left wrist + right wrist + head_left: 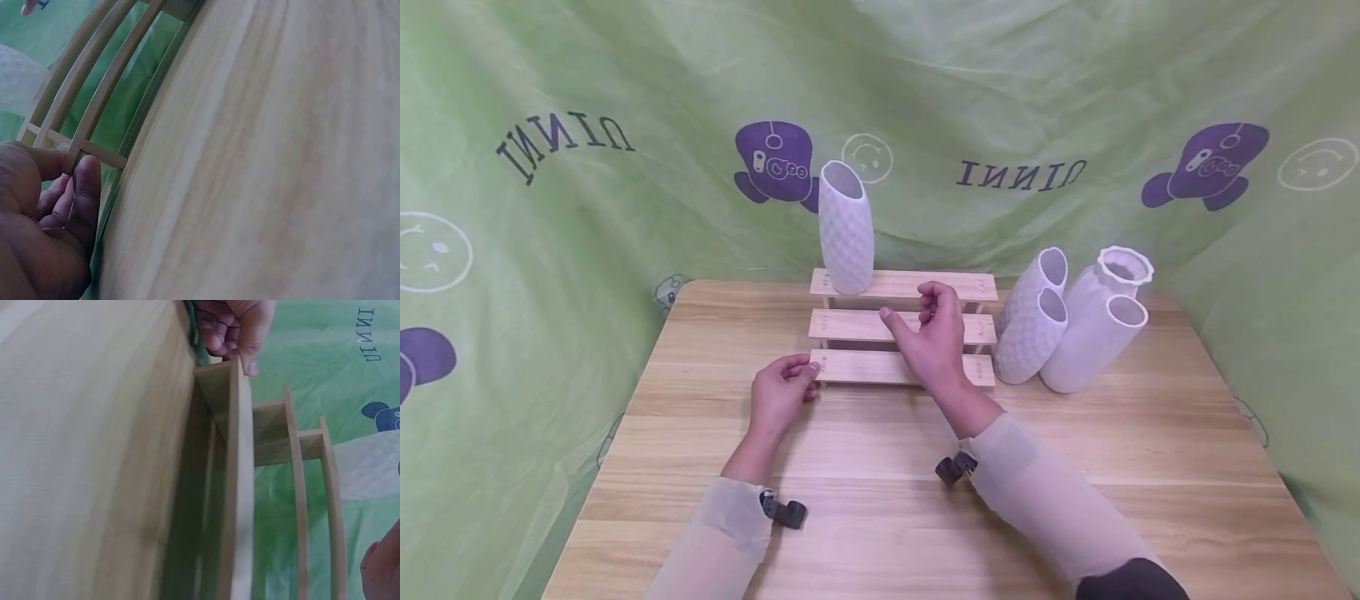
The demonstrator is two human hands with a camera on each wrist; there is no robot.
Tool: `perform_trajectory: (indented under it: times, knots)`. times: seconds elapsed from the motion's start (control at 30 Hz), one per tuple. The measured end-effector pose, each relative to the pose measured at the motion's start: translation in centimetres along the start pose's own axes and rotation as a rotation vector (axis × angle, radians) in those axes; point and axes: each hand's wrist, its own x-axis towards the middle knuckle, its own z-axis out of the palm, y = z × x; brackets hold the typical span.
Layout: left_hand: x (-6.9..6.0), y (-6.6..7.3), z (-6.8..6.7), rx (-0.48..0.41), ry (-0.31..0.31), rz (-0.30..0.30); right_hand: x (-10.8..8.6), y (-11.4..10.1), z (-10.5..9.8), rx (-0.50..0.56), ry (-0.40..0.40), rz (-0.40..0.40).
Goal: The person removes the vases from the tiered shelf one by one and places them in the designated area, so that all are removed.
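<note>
A three-tier wooden stand (868,367) rises in steps on the table. My left hand (777,393) pinches the left end of its lowest board between thumb and fingers; the left wrist view shows the thumb and a finger at the board's corner. Over the middle and lower boards hovers my right hand (934,337), fingers loosely bent and thumb apart, holding nothing. Only part of this right hand (382,565) enters the right wrist view. On the top board, toward the left end, a tall white vase (847,237) with a dimpled surface stands upright.
Right of the stand, several white vases are grouped close together: two dimpled vases (1026,346), a smooth cylindrical vase (1086,350) and a vase with a wavy rim (1086,287). The wooden table (880,517) backs onto a green printed curtain (685,67).
</note>
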Motion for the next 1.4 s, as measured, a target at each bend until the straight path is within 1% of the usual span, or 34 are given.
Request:
perform_trajectory:
  times: [0.23, 0.4, 0.6, 0.77, 0.97, 1.27, 1.4]
  knots:
    - [0.0, -0.1, -0.1, 0.006, 0.006, -0.016, 1.3, -0.7, 1.2, 0.029, -0.061, -0.003]
    - [-0.1, -0.2, -0.1, 0.014, -0.007, -0.025, 1.8, -0.7, 2.1, 0.003, -0.082, 0.018]
    - [-0.1, -0.2, -0.1, 0.014, -0.002, -0.024, 2.6, -0.9, 3.1, -0.015, -0.118, 0.042]
    - [-0.1, -0.3, -0.1, 0.008, -0.01, -0.026, 3.3, -1.2, 3.9, -0.027, -0.147, 0.072]
    - [0.0, -0.3, 0.0, -0.004, -0.013, -0.028, 3.9, -1.3, 4.7, -0.019, -0.165, 0.058]
    - [0.0, -0.3, 0.0, 0.008, -0.013, -0.023, 4.8, -1.5, 5.6, -0.094, -0.201, 0.077]
    - [0.0, -0.1, -0.1, 0.004, -0.01, -0.016, 5.4, -1.7, 6.0, -0.155, -0.203, 0.082]
